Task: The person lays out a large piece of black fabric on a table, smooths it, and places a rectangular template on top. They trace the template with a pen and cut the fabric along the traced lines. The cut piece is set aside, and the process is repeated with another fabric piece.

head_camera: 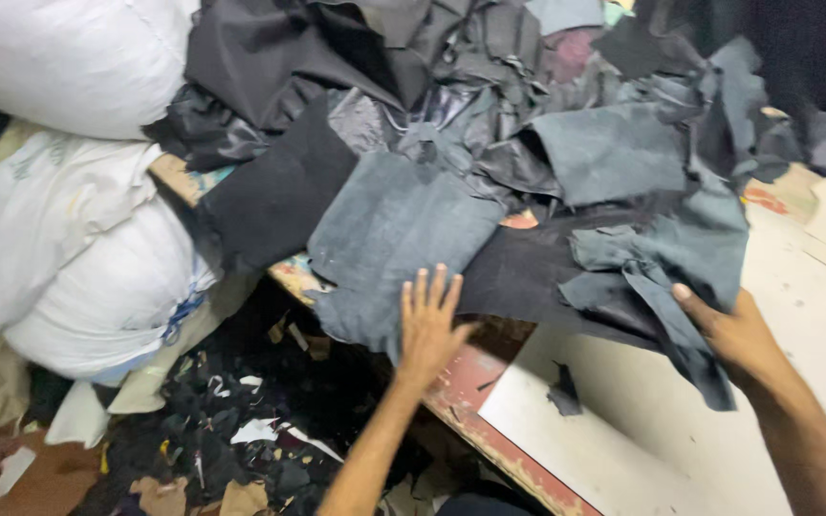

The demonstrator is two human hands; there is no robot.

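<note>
Grey suede-like leather pieces lie heaped across the far half of our worktable, and two of them are under our hands. Our left hand (429, 325) is spread wide and flat, fingers apart, pressing on the lower edge of a broad, roughly rectangular grey leather sheet (389, 239) that hangs over the table's near-left edge. Our right hand (730, 330) grips a crumpled strip of darker grey leather (662, 287); the thumb lies on top and the fingers are hidden beneath the folds, so we hold it pinched. That strip droops down onto the pale table top (671, 420) just beside our wrist.

Between the two hands a flat black leather panel (528, 277) rests on the table, touching both grey pieces. Behind it another large grey leather sheet (614, 153) lies tilted on top of the dark heap (413, 57) of black and charcoal offcuts. A small dark scrap (563, 392) sits alone on the pale surface, near the table's worn red edge (475, 382).

To our left, bulging white sacks (78, 248) are stacked against the table, one above the other. Below them the floor (231, 440) is littered with small black, white and tan cuttings.
</note>
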